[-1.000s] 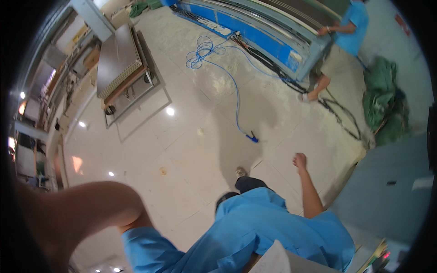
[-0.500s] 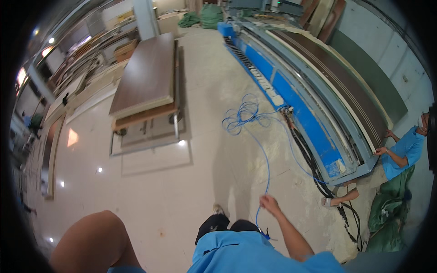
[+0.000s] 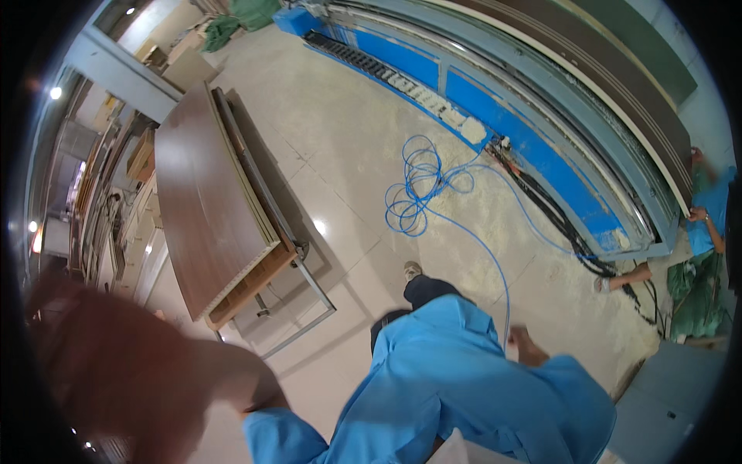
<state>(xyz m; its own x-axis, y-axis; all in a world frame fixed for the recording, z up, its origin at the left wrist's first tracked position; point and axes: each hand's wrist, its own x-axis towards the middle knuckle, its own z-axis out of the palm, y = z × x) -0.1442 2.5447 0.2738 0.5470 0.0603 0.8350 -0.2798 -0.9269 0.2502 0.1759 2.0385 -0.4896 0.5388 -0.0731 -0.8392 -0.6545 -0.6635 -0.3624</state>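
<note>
My left arm stretches across the lower left, large and smeared by motion. The left hand's fingers cannot be made out there. My right hand is low beside my blue shirt, its fingers curled at a thin blue air hose. The hose runs from the hand up to a loose tangle of coils on the floor. Its end near my body is hidden behind the shirt. Brown wood-grain panels are stacked on a wheeled metal-framed cart to my left.
A long blue and grey machine fills the right, with a dark striped panel on it. Black cables trail from its side. A co-worker's hands hold the panel's near end. Boards are piled at far left.
My view has turned, so the panel cart appears nearer and tilted. My left arm has swung up and outward on the left. The right hand has drawn in close to my shirt.
</note>
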